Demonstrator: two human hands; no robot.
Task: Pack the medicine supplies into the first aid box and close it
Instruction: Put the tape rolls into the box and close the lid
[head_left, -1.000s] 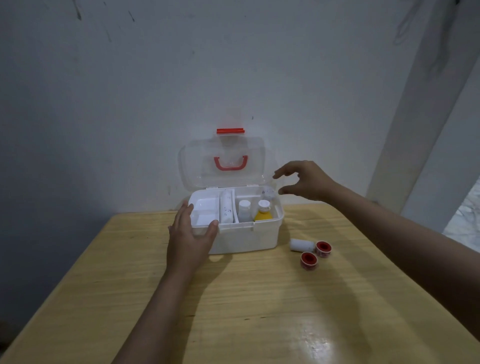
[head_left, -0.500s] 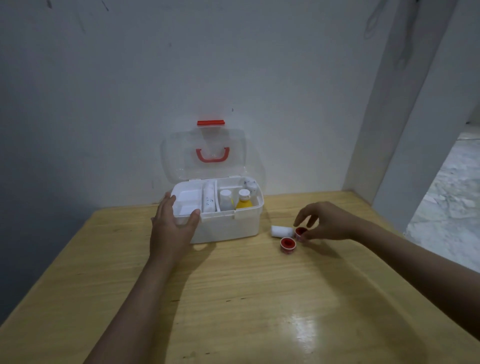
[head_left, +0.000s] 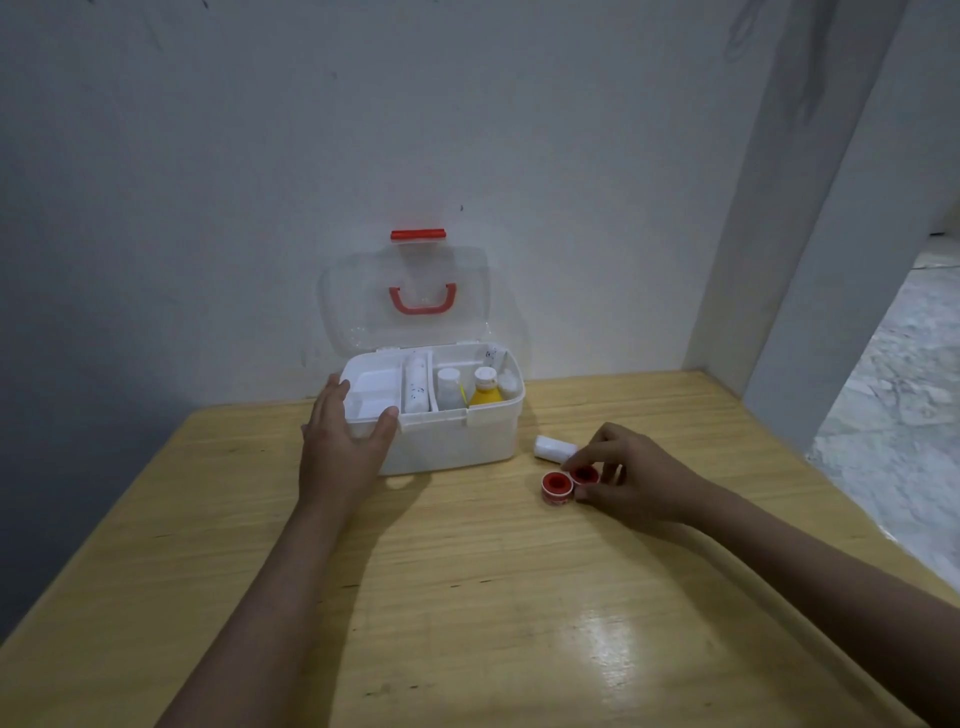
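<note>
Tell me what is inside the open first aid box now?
Inside the first aid box: a white inner tray at left, a white roll beside it, then a white-capped bottle and a yellow bottle. The left hand covers the front corner; below the tray is hidden.

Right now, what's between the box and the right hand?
In the head view, a white roll lies on the table between the box and the right hand, beside two red tape rolls.
</note>
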